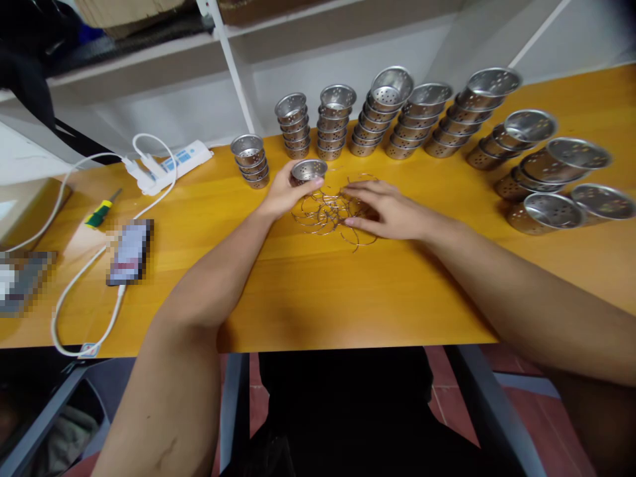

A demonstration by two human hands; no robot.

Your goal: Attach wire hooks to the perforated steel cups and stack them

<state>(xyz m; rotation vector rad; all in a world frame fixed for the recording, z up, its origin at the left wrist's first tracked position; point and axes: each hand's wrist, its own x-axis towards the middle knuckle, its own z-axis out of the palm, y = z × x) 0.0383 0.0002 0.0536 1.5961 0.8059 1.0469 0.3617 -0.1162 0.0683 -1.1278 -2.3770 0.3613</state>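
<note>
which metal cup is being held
The cup in the left hand, beside the curved wires; the other cups stand ungripped behind and to the sides.

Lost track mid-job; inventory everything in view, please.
Table: one, orange-brown, centre
Shelf unit: one, whitish, behind
Held cup: one, silver, centre
Stacked cups: many, silver, back and right
Wires: many, metallic, centre
Power strip: one, white, back left
Cables: several, white, left
Screwdriver: one, yellow-green, left
Phone: one, blurred, left
Blurred item: one, greyish, left edge
Box: one, brown, far left
Floor: one, red, below
Trousers: one pair, black, bottom
Left hand: one, bare, holding cup
Right hand: one, bare, at wires
</note>
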